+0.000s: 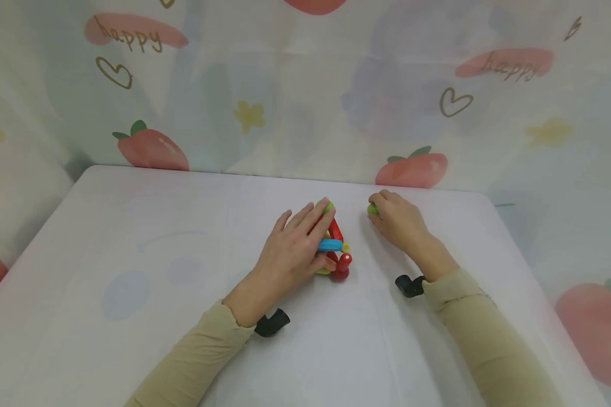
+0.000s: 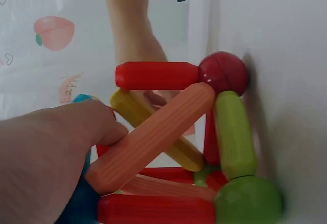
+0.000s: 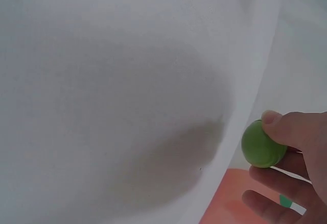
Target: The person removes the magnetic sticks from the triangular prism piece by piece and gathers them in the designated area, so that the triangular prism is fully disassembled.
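Note:
A magnetic rod-and-ball structure (image 2: 153, 140) stands on the white table, made of red, salmon, yellow and lime rods. A dark red ball (image 2: 224, 72) and a green ball (image 2: 249, 200) join rods at its base. My left hand (image 1: 291, 249) lies over the left side of the structure and grips it, thumb on the near side, fingers reaching across the top. A blue part (image 1: 330, 245) shows beside the palm. Right of the structure, my right hand (image 1: 399, 220) pinches a loose green ball (image 3: 263, 145) between thumb and fingers, held above the table.
The white table (image 1: 158, 237) ends at a back edge against a printed curtain (image 1: 305, 113). Black camera mounts (image 1: 272, 323) stick out at both wrists. A red rod end (image 1: 345, 258) points up at the structure's near right corner.

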`<state>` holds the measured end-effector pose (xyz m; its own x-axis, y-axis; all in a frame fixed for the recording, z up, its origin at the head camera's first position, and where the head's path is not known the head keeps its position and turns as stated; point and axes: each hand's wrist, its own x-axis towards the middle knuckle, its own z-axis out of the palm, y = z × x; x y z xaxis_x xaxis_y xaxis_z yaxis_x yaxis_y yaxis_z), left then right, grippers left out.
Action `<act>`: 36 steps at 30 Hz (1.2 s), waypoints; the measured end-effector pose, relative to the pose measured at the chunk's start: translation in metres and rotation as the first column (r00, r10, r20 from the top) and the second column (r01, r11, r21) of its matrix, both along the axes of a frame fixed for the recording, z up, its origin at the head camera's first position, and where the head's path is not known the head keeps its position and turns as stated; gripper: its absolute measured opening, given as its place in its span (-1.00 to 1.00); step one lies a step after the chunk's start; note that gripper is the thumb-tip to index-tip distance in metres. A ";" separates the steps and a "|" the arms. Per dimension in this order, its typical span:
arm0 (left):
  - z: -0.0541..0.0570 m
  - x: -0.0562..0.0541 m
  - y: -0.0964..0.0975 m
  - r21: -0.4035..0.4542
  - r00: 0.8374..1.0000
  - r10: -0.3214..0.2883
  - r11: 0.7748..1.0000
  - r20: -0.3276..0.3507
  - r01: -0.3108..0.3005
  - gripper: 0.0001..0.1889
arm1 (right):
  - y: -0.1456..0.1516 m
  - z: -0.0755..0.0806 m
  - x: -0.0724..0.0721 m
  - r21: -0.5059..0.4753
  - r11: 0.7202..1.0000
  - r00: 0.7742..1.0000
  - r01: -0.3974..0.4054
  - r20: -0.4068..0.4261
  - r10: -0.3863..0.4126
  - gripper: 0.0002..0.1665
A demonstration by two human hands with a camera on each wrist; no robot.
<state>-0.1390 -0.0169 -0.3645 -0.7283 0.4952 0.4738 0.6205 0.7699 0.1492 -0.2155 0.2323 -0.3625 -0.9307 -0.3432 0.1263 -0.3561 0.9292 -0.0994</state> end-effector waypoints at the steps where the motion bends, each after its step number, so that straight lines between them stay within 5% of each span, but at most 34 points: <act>1: 0.002 0.000 -0.001 -0.007 1.000 -0.003 1.000 0.017 0.003 -0.20 | 0.000 -0.001 -0.001 -0.001 1.000 1.000 0.004 0.005 -0.004 -0.59; 11: 0.012 -0.006 -0.017 -0.071 0.990 -0.004 0.997 0.139 0.014 0.01 | 0.006 -0.006 -0.009 -0.017 0.999 0.998 0.046 0.052 -0.045 -0.61; 26: 0.007 -0.007 -0.012 -0.114 0.989 0.002 0.993 0.146 0.015 -0.05 | 0.006 -0.010 -0.014 -0.042 0.995 0.981 0.095 0.173 -0.086 -0.54; 36: 0.007 -0.007 -0.014 -0.118 0.990 0.005 0.993 0.144 0.012 -0.05 | 0.012 -0.006 -0.002 -0.164 0.981 0.990 0.103 0.109 -0.086 -0.53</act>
<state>-0.1459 -0.0305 -0.3575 -0.7828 0.5442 0.3017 0.6019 0.7853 0.1451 -0.2175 0.2445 -0.3682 -0.9688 -0.2348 0.0788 -0.2476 0.9250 -0.2882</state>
